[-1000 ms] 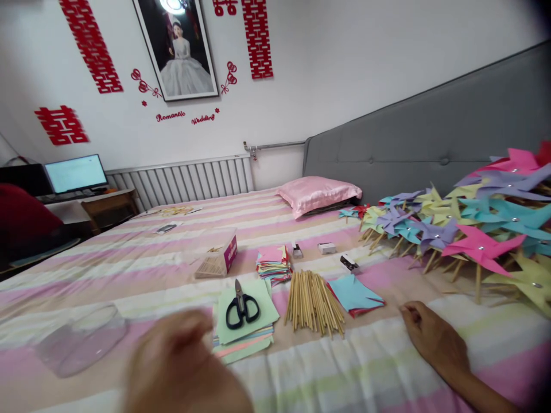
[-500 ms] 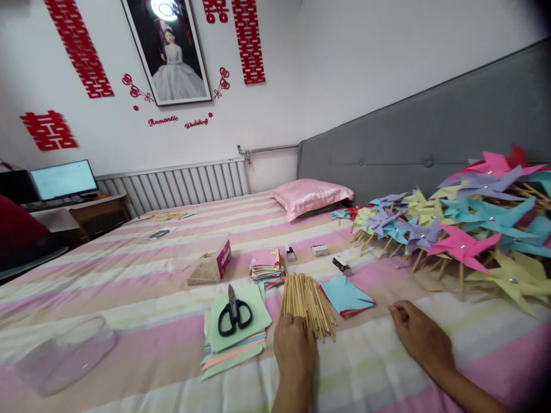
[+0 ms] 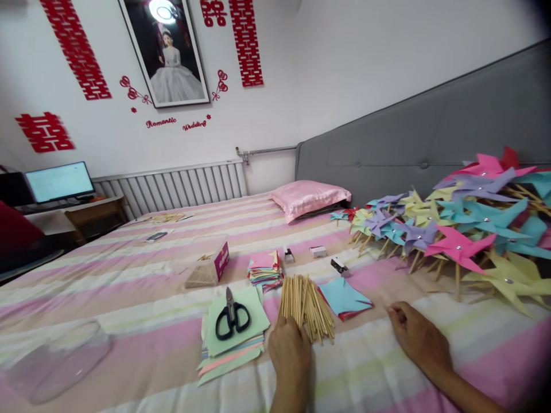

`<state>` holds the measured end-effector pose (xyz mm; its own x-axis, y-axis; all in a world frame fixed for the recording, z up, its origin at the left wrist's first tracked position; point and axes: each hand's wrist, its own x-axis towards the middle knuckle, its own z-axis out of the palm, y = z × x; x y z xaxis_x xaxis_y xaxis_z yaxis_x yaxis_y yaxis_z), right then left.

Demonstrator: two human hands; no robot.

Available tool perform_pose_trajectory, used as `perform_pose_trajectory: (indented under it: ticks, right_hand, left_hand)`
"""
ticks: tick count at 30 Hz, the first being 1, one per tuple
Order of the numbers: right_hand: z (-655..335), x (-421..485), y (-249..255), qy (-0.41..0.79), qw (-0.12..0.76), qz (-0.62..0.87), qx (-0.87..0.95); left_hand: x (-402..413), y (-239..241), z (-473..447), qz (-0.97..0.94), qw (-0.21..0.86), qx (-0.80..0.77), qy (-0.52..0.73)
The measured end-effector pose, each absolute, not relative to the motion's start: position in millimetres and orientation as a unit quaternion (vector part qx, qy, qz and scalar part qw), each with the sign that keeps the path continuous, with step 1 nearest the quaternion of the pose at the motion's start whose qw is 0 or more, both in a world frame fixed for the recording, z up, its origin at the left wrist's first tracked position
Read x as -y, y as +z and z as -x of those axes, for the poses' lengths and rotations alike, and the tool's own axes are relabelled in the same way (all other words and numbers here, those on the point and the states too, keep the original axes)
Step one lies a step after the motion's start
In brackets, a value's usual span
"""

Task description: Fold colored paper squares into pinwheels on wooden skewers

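My left hand (image 3: 290, 351) is closed at the near left end of a loose bundle of thin wooden sticks (image 3: 306, 304), its fingers curled on some of them. On the bed to the right rests my right hand (image 3: 420, 339), fingers curled in, with nothing visible in it. Between the hands, a little farther away, lie blue and red notched paper squares (image 3: 344, 295). Black-handled scissors (image 3: 231, 317) lie on a stack of coloured paper sheets (image 3: 253, 335), left of my left hand. Beyond the sticks sits a pile of small coloured paper squares (image 3: 264, 267).
Finished paper pinwheels (image 3: 458, 248) on sticks are heaped at the right by the grey headboard (image 3: 473, 120). Small boxes (image 3: 318, 252), an open carton (image 3: 209, 269), a pink pillow (image 3: 310, 198) and a clear plastic container (image 3: 60, 358) also rest on the striped bed (image 3: 150, 321).
My left hand has drawn back slightly toward me, its fingers curled tighter at the stick ends. My right hand stays in place. The view has shifted a little.
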<state>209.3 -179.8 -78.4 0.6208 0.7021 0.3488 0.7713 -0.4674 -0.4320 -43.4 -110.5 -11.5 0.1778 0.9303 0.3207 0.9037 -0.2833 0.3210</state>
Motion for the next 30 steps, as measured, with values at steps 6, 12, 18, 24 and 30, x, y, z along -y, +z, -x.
perform_pose_trajectory:
  ticks: [6,12,18,24,30]
  right_hand:
    - [-208,180,-78,-0.065,0.287,0.852,0.433]
    - [-210,179,-80,-0.059,0.289,0.850,0.436]
    - [-211,178,-82,-0.056,0.290,0.849,0.438]
    - [-210,176,-81,-0.050,0.292,0.849,0.437]
    - [-208,174,-78,-0.040,0.294,0.853,0.430]
  left_hand:
    - [110,-8,38,-0.818,0.029,-0.512,0.261]
    - [115,-8,22,-0.881,0.052,-0.375,0.283]
    - [115,-12,-8,-0.832,0.065,-0.482,0.269]
    - [92,-10,-31,-0.757,0.012,-0.623,0.195]
    - [76,-8,-31,-0.721,0.029,-0.679,0.139]
